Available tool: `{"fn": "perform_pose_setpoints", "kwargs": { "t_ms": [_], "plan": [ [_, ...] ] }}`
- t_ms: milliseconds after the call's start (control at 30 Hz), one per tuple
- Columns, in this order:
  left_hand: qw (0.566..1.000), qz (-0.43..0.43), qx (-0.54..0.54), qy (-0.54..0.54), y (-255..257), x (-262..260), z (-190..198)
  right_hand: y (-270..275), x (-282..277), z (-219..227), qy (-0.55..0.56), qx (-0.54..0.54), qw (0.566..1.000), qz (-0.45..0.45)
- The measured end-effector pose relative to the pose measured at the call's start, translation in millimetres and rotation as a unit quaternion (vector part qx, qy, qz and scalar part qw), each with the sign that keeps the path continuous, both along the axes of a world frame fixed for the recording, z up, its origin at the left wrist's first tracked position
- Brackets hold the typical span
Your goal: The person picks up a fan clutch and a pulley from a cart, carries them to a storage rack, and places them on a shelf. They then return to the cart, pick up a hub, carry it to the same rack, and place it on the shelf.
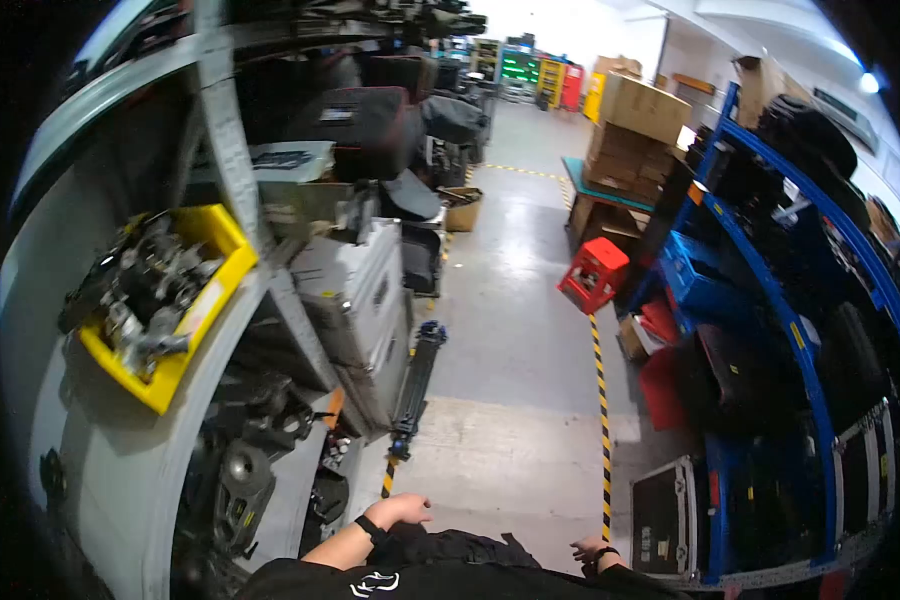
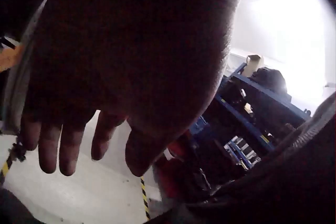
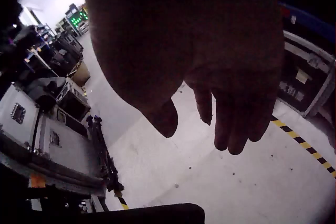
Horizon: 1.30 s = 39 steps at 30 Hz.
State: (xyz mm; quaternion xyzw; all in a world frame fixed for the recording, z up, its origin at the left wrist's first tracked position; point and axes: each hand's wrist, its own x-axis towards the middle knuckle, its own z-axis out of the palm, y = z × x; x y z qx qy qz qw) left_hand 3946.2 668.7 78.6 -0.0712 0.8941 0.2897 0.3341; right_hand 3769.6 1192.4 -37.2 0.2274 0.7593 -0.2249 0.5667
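My left hand hangs low in front of my body, a dark band on its wrist. In the left wrist view the same hand shows relaxed fingers with nothing in them. My right hand hangs at the lower right, near a black flight case. Seen from the right wrist, that hand has loosely hanging fingers over the pale floor, holding nothing. Nearest my left hand lies a folded black tripod on the floor.
A grey shelf on the left bears a yellow bin of metal parts; silver cases stand beyond. Blue racking lines the right, with a red stool and stacked cardboard boxes. Striped tape edges the aisle floor.
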Motion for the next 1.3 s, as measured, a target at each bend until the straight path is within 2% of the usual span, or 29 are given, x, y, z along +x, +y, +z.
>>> {"fn": "perform_pose_setpoints", "kwargs": {
  "t_ms": [67,167,233,267,300,367,433,500,567,600,667,700,733,767,800,833,867,900,933,967,1000,1033,1067,1100,1167,1200,1267,1300],
  "plan": [
    [0.997,-0.03,0.072,-0.005,3,-40,-4,3,-9,-8,-0.006,0.004,1.0,-0.005],
    [0.996,-0.076,0.031,-0.024,-4,-89,10,-5,-23,-28,-0.011,-0.006,1.0,0.0],
    [0.996,-0.081,0.015,-0.019,-28,-110,-32,-18,-31,-46,-0.013,0.005,1.0,0.013],
    [0.998,-0.055,-0.016,-0.035,-41,-120,-47,-26,-39,-56,-0.026,0.009,0.998,0.06],
    [0.997,-0.029,-0.047,-0.051,-55,-130,-62,-37,-50,-64,-0.03,0.009,0.998,0.048],
    [0.987,-0.037,-0.057,-0.144,-93,-151,-98,-63,-85,-70,-0.04,-0.029,0.998,0.047],
    [0.97,-0.035,-0.11,-0.213,-133,-160,-155,-88,-134,-62,-0.019,-0.057,0.998,0.004],
    [0.975,-0.096,-0.096,-0.179,-151,-178,-121,-108,-188,-65,0.004,-0.081,0.996,-0.03],
    [0.963,-0.074,-0.087,-0.242,-170,-210,-87,-127,-252,-61,0.05,-0.06,0.997,0.021],
    [0.964,-0.074,-0.082,-0.243,-176,-240,-74,-136,-278,-50,0.084,-0.058,0.995,0.022],
    [0.959,-0.038,-0.15,-0.239,-181,-287,-53,-152,-335,-35,0.076,-0.076,0.994,0.0],
    [0.964,-0.091,-0.14,-0.206,-229,-271,-190,-155,-358,-26,0.07,-0.097,0.993,-0.023],
    [0.948,0.051,-0.023,-0.314,-250,-298,-213,-159,-389,-23,0.063,-0.099,0.992,-0.034],
    [0.96,-0.047,-0.089,-0.261,-220,-356,-139,-163,-421,-24,0.057,-0.104,0.992,-0.046],
    [0.972,-0.135,-0.07,-0.177,-226,-388,-140,-169,-447,-16,0.101,-0.105,0.987,-0.065],
    [0.972,-0.129,-0.085,-0.174,-230,-428,-160,-178,-473,-7,0.146,-0.108,0.98,-0.084],
    [0.979,-0.143,-0.083,-0.116,-238,-455,-187,-186,-496,0,0.14,-0.106,0.981,-0.082],
    [0.968,-0.218,-0.095,-0.083,-232,-497,-153,-191,-516,4,0.175,-0.126,0.97,-0.108],
    [0.991,-0.048,-0.071,-0.101,-230,-531,-161,-199,-534,8,0.209,-0.145,0.957,-0.137],
    [0.986,-0.05,-0.069,-0.144,-224,-573,-136,-206,-547,20,0.202,-0.129,0.961,-0.139],
    [0.984,-0.036,-0.07,-0.158,-213,-615,-86,-210,-560,17,0.181,-0.127,0.964,-0.148],
    [0.986,-0.083,-0.072,-0.123,-215,-648,-108,-211,-574,13,0.161,-0.126,0.966,-0.157],
    [0.987,-0.079,-0.084,-0.116,-219,-680,-138,-213,-586,12,0.142,-0.119,0.97,-0.158],
    [0.987,-0.08,-0.084,-0.116,-219,-715,-147,-211,-595,9,0.124,-0.112,0.973,-0.158],
    [0.997,-0.067,-0.026,-0.041,-215,-778,-81,-190,-618,-24,0.041,-0.105,0.98,-0.163],
    [0.997,-0.07,-0.026,-0.038,-220,-809,-79,-185,-632,-20,0.008,-0.074,0.984,-0.162],
    [0.997,-0.017,-0.013,-0.079,-233,-868,-78,-175,-661,-17,0.002,-0.02,0.973,-0.231],
    [0.997,-0.019,-0.014,-0.079,-244,-895,-82,-163,-679,-33,0.0,-0.006,0.965,-0.261]
  ]
}}
